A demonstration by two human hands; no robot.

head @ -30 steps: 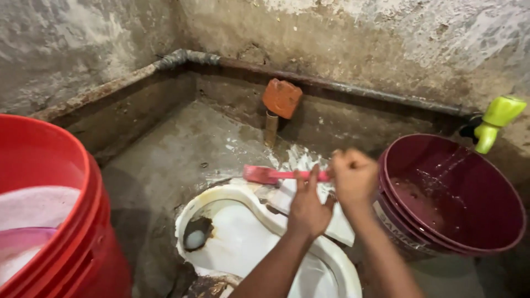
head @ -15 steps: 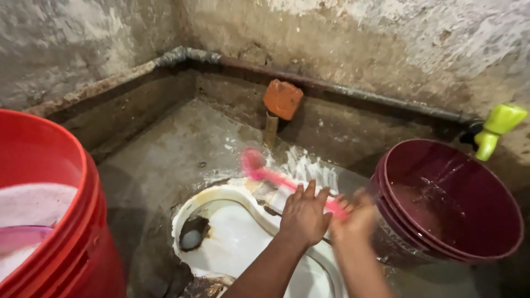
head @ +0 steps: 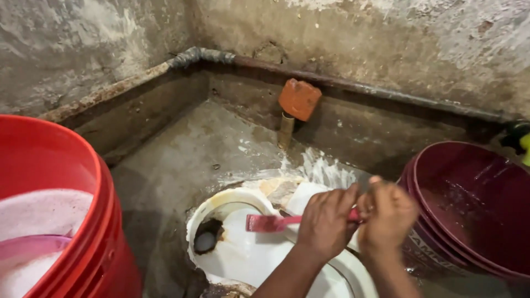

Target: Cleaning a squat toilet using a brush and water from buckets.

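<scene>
A: What has moved since half a second ago?

B: The pink brush (head: 273, 222) has swung down. Its head was raised over the wet floor at about 11 o'clock from the hands; now it lies nearly level, with the head over the bowl of the white squat toilet (head: 243, 251), pointing to 9 o'clock. The blur on the right hand is gone as well.

A: How are the hands posed?

B: Both forearms rise from the bottom edge toward 12 o'clock. The left hand (head: 327, 222) is curled over the brush handle, knuckles up, fingers folded down round it. The right hand (head: 388, 216) sits just beside it at 3 o'clock, closed in a fist on the handle's end. Each grip is fully closed on the brush, and the two hands almost touch.

A: Where does the brush sit against the toilet?

B: The head is above the white pan, just at 3 o'clock of the dark drain hole (head: 207, 238). Whether the bristles touch the porcelain cannot be told.

A: And around them?

B: A red bucket (head: 88, 221) stands at 9 o'clock with pinkish liquid inside. A maroon bucket (head: 469, 204) stands at 3 o'clock, close against the right hand. At 12 o'clock an orange brick piece (head: 300, 99) caps a short upright pipe (head: 285, 131) by the wall.
</scene>
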